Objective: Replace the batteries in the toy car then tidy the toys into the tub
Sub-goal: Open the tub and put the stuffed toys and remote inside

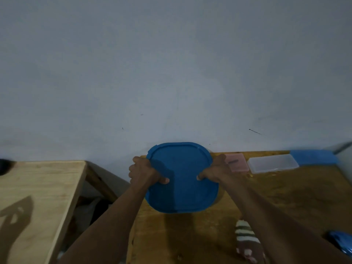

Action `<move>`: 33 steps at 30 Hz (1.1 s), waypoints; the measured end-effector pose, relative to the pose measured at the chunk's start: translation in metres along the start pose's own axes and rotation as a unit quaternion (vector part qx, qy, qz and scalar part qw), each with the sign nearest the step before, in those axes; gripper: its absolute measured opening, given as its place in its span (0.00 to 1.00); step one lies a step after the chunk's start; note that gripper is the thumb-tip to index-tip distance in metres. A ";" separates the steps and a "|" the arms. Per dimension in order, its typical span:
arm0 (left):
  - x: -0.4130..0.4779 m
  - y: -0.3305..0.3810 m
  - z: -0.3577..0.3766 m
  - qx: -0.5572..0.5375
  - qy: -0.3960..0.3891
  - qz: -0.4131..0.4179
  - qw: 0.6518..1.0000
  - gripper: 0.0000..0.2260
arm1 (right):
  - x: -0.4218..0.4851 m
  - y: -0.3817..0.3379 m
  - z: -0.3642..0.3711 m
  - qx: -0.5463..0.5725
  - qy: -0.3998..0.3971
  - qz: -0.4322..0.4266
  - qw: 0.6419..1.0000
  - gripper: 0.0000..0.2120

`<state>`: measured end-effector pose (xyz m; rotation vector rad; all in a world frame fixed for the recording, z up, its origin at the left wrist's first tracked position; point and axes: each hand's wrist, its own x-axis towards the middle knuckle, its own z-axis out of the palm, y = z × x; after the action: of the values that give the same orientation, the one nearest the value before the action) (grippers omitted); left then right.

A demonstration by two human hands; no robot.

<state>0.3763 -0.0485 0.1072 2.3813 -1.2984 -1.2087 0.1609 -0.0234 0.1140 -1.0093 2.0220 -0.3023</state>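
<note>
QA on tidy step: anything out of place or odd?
Nothing spilled or damaged. The left hand and right hand grip the blue lid, yet the striped soft toy and blue toy car lie loose on the table.

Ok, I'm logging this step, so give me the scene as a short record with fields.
held: blue lid, thumbs on top
left hand: grips lid's left edge
right hand: grips lid's right edge
loose toys: striped plush toy, blue toy car, on wooden table
behind: pink case, clear case
</note>
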 end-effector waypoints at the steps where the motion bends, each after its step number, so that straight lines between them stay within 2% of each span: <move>1: 0.002 0.000 0.000 -0.005 -0.003 0.001 1.000 0.50 | 0.001 -0.001 0.001 0.013 0.000 0.003 1.000 0.58; 11: 0.004 0.004 -0.006 -0.042 -0.025 0.041 0.998 0.47 | 0.002 0.004 -0.001 0.079 0.002 0.000 0.997 0.54; 15: -0.001 0.003 -0.008 -0.029 -0.024 0.060 0.998 0.50 | -0.001 0.011 -0.001 0.105 0.015 -0.031 0.994 0.43; 23: -0.039 -0.014 -0.005 0.003 0.065 0.187 0.980 0.43 | -0.030 0.022 -0.012 0.100 0.024 -0.085 0.991 0.37; 29: -0.091 -0.031 -0.013 0.022 0.107 0.227 0.968 0.45 | -0.070 0.033 -0.026 0.071 0.029 -0.145 0.987 0.38; 33: -0.130 -0.055 -0.009 0.045 0.119 0.219 0.967 0.43 | -0.105 0.051 -0.024 0.035 0.023 -0.185 0.982 0.35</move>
<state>0.3792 0.0823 0.1607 2.0543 -1.7009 -0.7283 0.1488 0.0846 0.1620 -1.3421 1.8412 -0.5948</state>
